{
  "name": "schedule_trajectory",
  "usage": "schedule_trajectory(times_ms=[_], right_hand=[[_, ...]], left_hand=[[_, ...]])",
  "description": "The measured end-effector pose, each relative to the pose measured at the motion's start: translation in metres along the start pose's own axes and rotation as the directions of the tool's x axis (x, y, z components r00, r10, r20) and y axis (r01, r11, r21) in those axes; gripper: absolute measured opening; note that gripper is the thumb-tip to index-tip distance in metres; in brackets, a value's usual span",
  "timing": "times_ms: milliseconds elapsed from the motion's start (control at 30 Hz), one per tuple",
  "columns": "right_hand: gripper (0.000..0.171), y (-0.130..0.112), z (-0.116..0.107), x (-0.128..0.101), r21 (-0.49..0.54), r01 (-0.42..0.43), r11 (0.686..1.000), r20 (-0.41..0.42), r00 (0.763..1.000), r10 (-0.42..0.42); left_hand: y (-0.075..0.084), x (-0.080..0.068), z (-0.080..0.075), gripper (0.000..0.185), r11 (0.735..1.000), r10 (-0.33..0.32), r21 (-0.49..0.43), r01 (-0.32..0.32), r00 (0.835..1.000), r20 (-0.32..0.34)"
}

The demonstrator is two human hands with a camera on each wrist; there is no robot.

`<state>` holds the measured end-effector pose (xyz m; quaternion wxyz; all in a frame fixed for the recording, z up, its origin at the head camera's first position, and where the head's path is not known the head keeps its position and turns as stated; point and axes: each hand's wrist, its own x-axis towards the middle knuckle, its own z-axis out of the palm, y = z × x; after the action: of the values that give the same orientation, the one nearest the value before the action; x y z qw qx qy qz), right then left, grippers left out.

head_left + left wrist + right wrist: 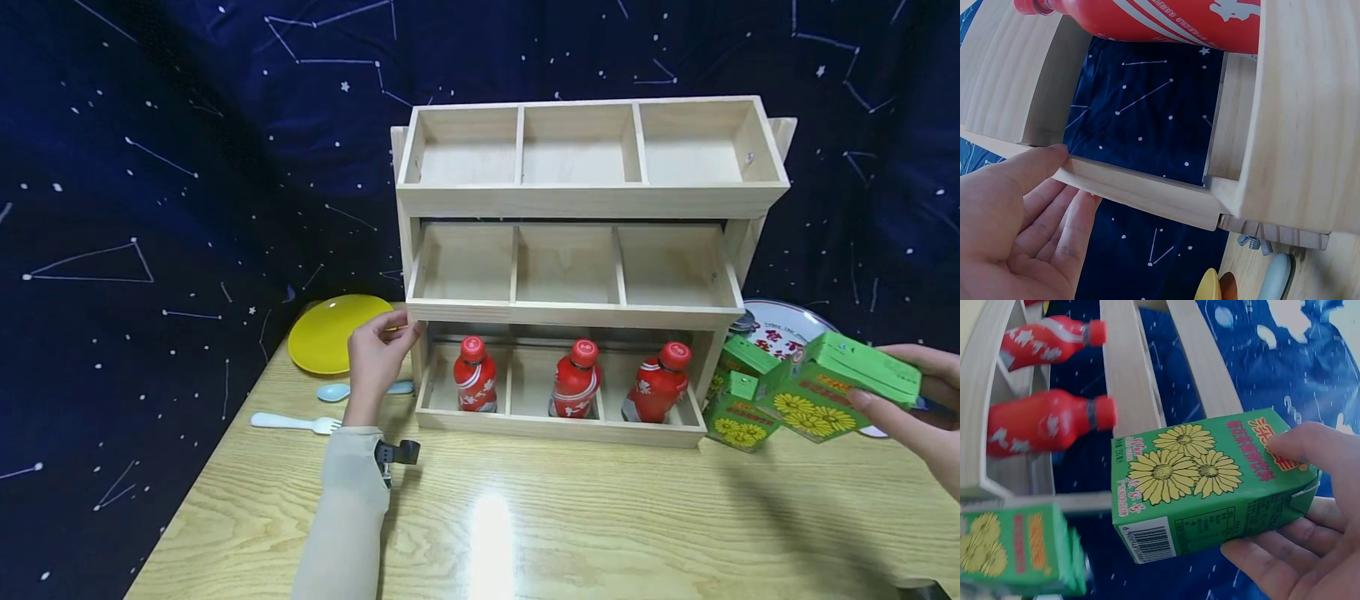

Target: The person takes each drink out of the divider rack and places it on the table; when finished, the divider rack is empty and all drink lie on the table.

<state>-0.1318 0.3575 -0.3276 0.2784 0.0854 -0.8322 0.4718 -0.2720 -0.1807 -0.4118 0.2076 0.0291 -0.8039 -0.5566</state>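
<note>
My right hand (930, 400) holds a green drink carton (832, 387) with yellow flowers, thumb on one face and fingers on the other, above the table right of the wooden rack (577, 315). In the right wrist view the carton (1179, 481) is tilted. Two similar green cartons (741, 417) stand beside the rack's lower right. At the rack's left side, my left hand (378, 350) pinches the upright post (1141, 187) between thumb and fingers. Red bottles (475, 379), one per compartment, stand in the bottom tier; the two upper tiers hold nothing.
A yellow plate (330, 333) leans at the back left, with a blue spoon (333, 392) and a white fork (288, 422) in front. Behind the green cartons is a white plate (787, 325) with red writing. A dark starry cloth (225, 167) hangs behind the table.
</note>
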Motion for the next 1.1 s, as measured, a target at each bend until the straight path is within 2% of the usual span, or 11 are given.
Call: schedule_trajectory(times_ms=[200, 433, 600, 800, 900, 1033, 1100], right_hand=[[0.061, 0.026, -0.014, -0.014, -0.048, -0.068, 0.997, 0.025, 0.997, 0.069], [0.063, 0.059, -0.024, -0.025, -0.121, -0.064, 0.991, 0.000, 0.998, 0.065], [0.063, 0.076, -0.024, -0.031, -0.098, -0.091, 0.991, -0.070, 0.994, 0.084], [0.060, 0.089, -0.016, -0.033, -0.140, -0.198, 0.970, -0.160, 0.971, 0.175], [0.058, 0.096, -0.012, -0.031, -0.102, -0.224, 0.969, -0.164, 0.965, 0.206], [0.052, 0.104, -0.010, -0.030, -0.034, -0.275, 0.961, -0.115, 0.956, 0.270], [0.050, 0.108, -0.010, -0.031, -0.033, -0.311, 0.950, -0.096, 0.947, 0.307]], left_hand=[[0.000, 0.000, -0.001, 0.034, 1.000, 0.006, 0.004, -0.006, 1.000, 0.004], [-0.001, 0.001, 0.000, 0.034, 0.999, 0.031, -0.016, -0.031, 1.000, 0.003], [-0.002, 0.000, 0.000, 0.033, 0.999, 0.034, -0.038, -0.034, 0.999, 0.001], [-0.003, 0.000, -0.001, 0.033, 0.999, 0.023, -0.040, -0.023, 1.000, 0.003], [-0.004, 0.001, -0.001, 0.032, 0.999, 0.029, -0.043, -0.028, 1.000, 0.005], [-0.004, 0.001, 0.000, 0.031, 0.999, 0.029, -0.038, -0.029, 1.000, 0.000], [-0.003, 0.001, 0.001, 0.031, 0.999, 0.027, -0.035, -0.027, 1.000, 0.000]])
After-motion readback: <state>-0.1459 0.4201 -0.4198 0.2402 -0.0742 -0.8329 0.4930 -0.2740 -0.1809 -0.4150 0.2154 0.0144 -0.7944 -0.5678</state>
